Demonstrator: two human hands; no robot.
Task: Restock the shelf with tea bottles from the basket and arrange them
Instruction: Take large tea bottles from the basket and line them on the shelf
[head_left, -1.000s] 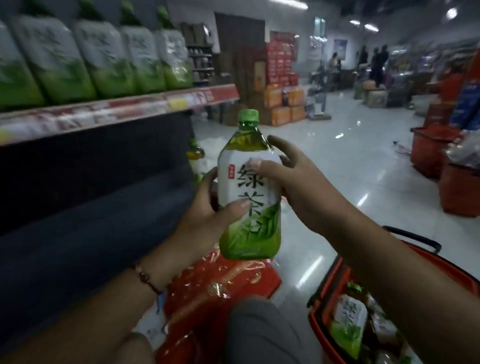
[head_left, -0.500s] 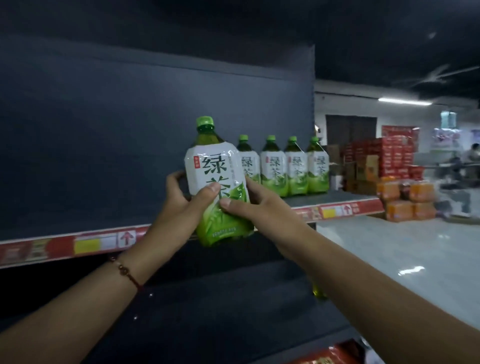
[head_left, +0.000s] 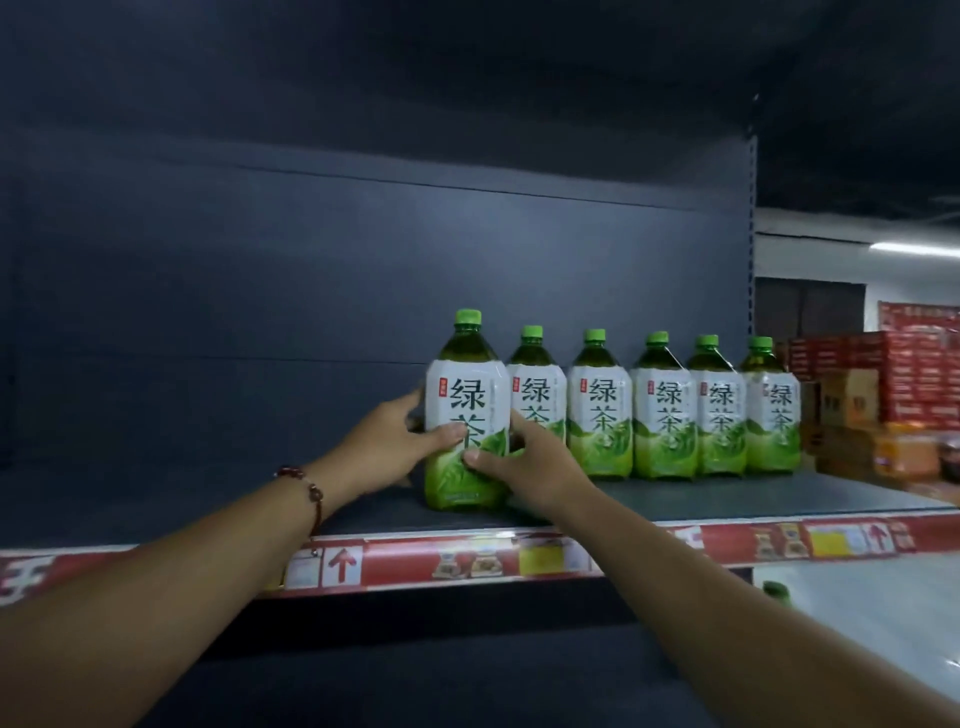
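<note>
Your left hand and right hand both grip the green tea bottle, which stands on the shelf just left of a row of five and slightly forward of it. You likely still need to push it back into line. The shelf left of it is bare, and the basket is out of view.
</note>
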